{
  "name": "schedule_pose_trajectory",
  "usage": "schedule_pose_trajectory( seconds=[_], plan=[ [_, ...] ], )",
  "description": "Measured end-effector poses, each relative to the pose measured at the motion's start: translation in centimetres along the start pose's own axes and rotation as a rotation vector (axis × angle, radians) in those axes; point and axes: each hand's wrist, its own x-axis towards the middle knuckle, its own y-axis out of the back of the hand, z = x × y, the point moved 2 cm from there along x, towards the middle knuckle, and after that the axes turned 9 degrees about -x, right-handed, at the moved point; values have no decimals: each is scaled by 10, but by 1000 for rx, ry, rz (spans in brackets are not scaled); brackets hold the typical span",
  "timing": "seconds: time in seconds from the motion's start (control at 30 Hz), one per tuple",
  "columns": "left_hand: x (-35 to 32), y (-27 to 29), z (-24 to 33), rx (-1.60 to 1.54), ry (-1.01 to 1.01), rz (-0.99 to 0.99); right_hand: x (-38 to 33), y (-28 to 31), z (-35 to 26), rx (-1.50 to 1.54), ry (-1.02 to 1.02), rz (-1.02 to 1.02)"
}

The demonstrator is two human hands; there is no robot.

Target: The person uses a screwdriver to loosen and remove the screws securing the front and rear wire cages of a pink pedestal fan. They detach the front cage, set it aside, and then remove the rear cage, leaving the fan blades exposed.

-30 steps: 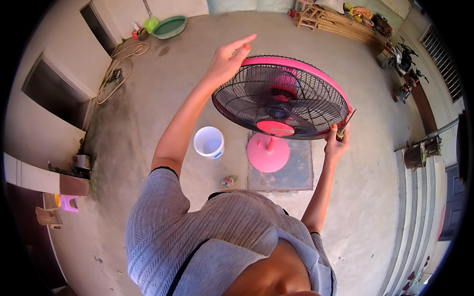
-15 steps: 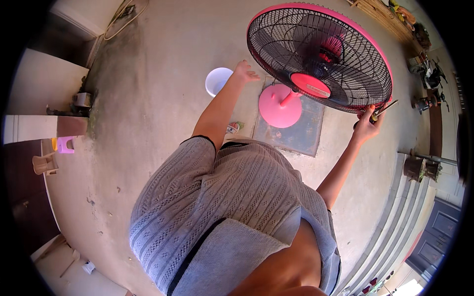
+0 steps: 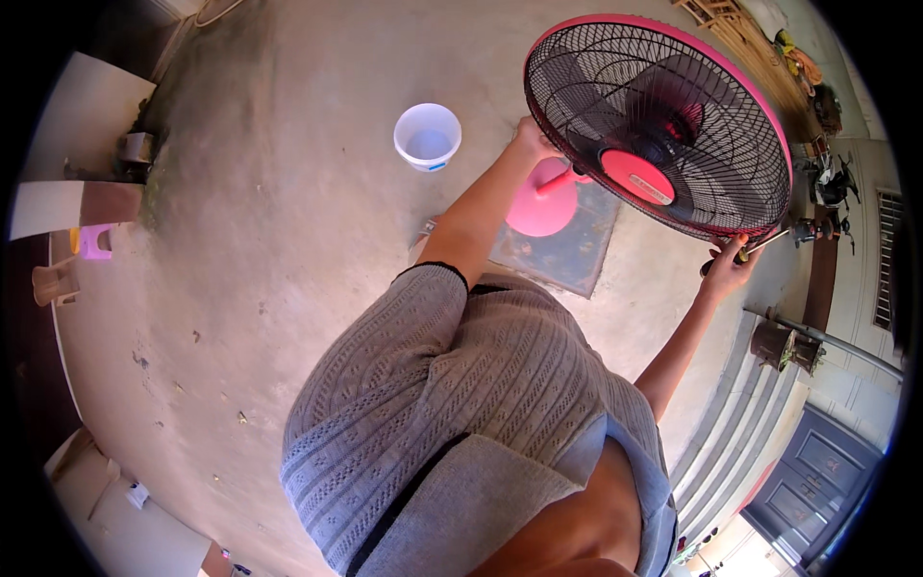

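My left hand [image 3: 531,139], raised in the air a second earlier, had come down to grip the fan [image 3: 663,125] grille's left rim, while my right fingers [image 3: 728,262] stayed closed on a screwdriver [image 3: 760,246] at its lower edge, steadying it.

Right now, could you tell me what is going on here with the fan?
A person stands on a concrete floor over a pink pedestal fan with a black wire grille. The left hand grips the grille's left edge, while the right hand holds a screwdriver against the lower right rim. The fan's round pink base sits on a mat, beside a white bucket.
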Motion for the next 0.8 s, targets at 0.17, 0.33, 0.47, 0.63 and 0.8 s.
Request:
schedule_pose_trajectory(
  seconds=[0.17, 0.33, 0.47, 0.63, 0.8],
  plan=[
    [-4, 0, -7, -86, 13, -89, 1, 2, -12, -57, 10, -27],
    [-3, 9, -7, -127, 14, -184, 6, 1, -10, -41, 9, -23],
    [-4, 15, -4, -58, -5, -67, 9, 2, -3, 14, 6, -15],
    [2, 29, -3, 46, 42, 79, 15, 4, 15, -17, 29, -10],
    [12, 28, 7, 144, 100, 259, 22, 5, 28, -18, 101, -32]
  ],
)
